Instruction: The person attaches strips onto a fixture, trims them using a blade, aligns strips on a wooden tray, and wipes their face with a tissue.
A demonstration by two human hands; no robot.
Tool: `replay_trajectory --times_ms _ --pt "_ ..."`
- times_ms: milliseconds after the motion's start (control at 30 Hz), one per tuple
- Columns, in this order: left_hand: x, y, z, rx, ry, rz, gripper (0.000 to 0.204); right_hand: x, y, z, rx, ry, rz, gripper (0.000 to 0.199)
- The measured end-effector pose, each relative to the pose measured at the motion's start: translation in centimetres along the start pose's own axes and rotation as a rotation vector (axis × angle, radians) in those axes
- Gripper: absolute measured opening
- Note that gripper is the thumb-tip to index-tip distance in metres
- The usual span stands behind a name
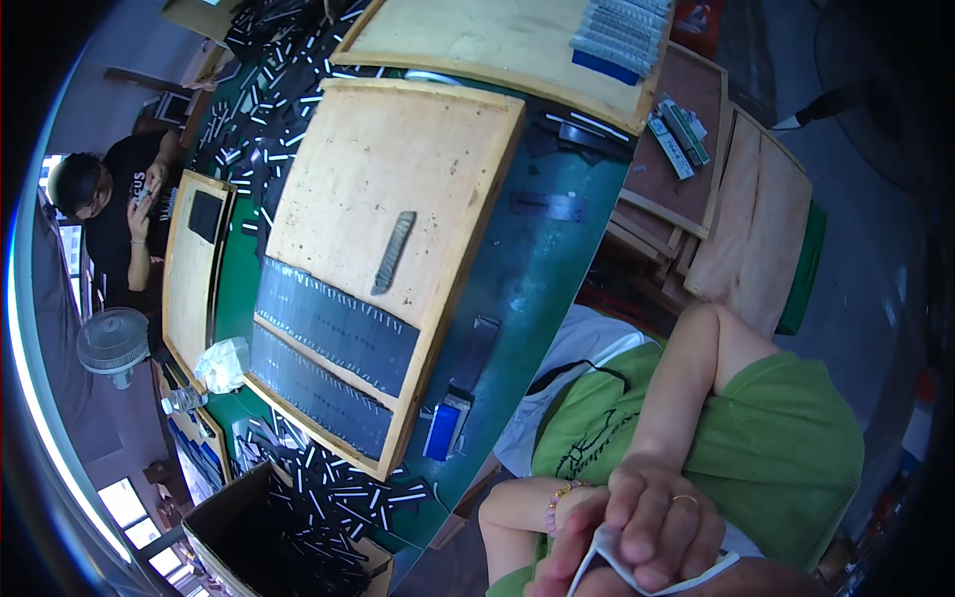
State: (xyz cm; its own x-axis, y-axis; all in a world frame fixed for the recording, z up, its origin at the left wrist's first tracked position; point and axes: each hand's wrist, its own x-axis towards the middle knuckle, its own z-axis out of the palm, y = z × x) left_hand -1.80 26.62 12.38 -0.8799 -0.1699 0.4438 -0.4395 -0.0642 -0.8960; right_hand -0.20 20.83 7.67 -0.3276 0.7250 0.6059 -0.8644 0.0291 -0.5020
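Left hand [563, 562], bead bracelet at the wrist, mostly covered by the other; fingers lying along the edge of a white folded piece [604, 550], though whether closed on it cannot be told. Right hand [662, 522], ring on one finger, curled loosely over the left, fingertips pressed down on that same white piece, held close to the body at the lower edge of the view and well clear of the bench. Far to the left of the hands, a co-worker [119, 214] bent over something small, with a round fan [112, 340] below. Nearer, still left: a cardboard box [214, 517] and loose dark strips [348, 493] scattered beside it. Up and left of the hands, a wooden board [398, 149] on the green bench [537, 259]: two rows of dark strips [333, 338] laid along its near end, one stacked bundle [394, 252] lying mid-board, the far half bare. So, by the look of it, only partly filled, with plenty of strips left loose. Just left and above the hands, a flat blue packet [441, 430] at the bench edge. Well above, grey oblong packs [617, 35] piled over a blue one; to the right of those, narrow green-and-white boxes [676, 129] on stacked boards.
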Motion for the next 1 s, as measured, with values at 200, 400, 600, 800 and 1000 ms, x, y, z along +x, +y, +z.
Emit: replay_trajectory --times_ms 200,400,600,800,1000 --pt "-0.1 -0.1 -0.4 -0.004 0.109 -0.12 0.074 -1.7 3.0 -2.4 -0.018 0.181 -0.474 0.065" --pt "-0.4 -0.4 -0.3 0.072 0.181 -0.203 0.076 2.1 1.1 -5.7 0.366 -0.588 -0.069 0.058" --pt "-0.9 0.4 0.3 0.236 0.21 -0.217 0.077 1.6 0.8 -5.0 0.385 -0.488 -0.012 0.044" --pt "-1.1 2.1 0.6 0.391 0.256 -0.236 0.079 -0.7 0.6 -3.1 0.337 -0.249 0.041 0.021" --pt "-1.5 1.4 1.0 0.561 0.335 -0.27 0.08 -0.3 -1.3 -2.7 0.294 -0.114 0.149 0.018"
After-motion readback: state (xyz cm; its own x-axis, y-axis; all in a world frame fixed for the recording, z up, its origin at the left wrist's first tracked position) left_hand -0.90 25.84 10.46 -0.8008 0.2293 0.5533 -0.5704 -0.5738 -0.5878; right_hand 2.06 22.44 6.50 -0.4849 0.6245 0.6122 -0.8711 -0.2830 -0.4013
